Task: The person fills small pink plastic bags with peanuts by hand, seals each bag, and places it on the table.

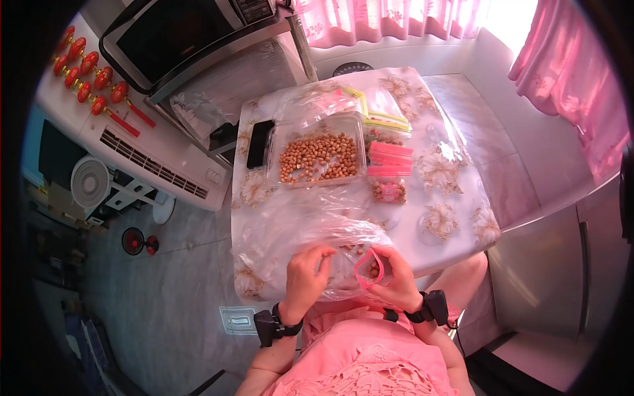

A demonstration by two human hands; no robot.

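Observation:
My right hand is closed on a small zip bag with a pink rim. The bag's mouth gapes toward me, and a few round brown nuts show inside it. To its left, my left hand has its thumb and fingers drawn together over a large clear plastic bag. Whether anything sits between those fingertips is too small to make out. A few loose nuts lie on or under the plastic between the hands. Beyond them, a clear plastic box holds many brown nuts.
Filled pink-topped bags lie right of the box, below yellow-edged zip bags. A black phone rests at the box's left. The flowered tablecloth covers the table. A microwave stands on a rack behind.

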